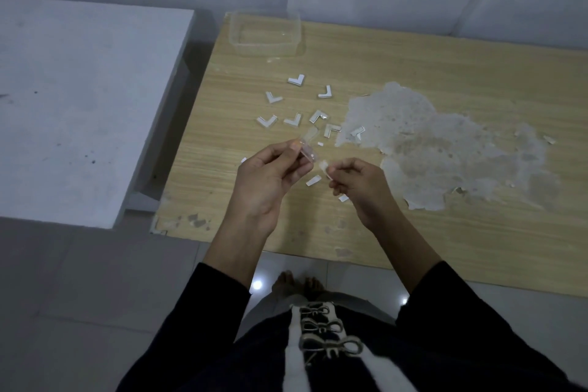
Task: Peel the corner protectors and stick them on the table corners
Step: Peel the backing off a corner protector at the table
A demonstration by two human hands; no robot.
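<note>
Dark sleeves (210, 312) reach over the table's (413, 248) near edge. There my left hand (267, 178) pinches a clear protector (307, 154); my right hand (359, 184) pinches its white backing (324, 166). I should peel slowly and low, without touching the glue. Other spares (296, 119) lie mid-table.

Clear L-shaped protector (306, 153) pinched in left hand (267, 181), up off the table (254, 226). Small white strip (324, 166) pinched in right hand (359, 187), just beside the protector's end. Eight loose protectors (293, 119) with white backing lie scattered flat on the wood-look top, beyond the hands.
</note>
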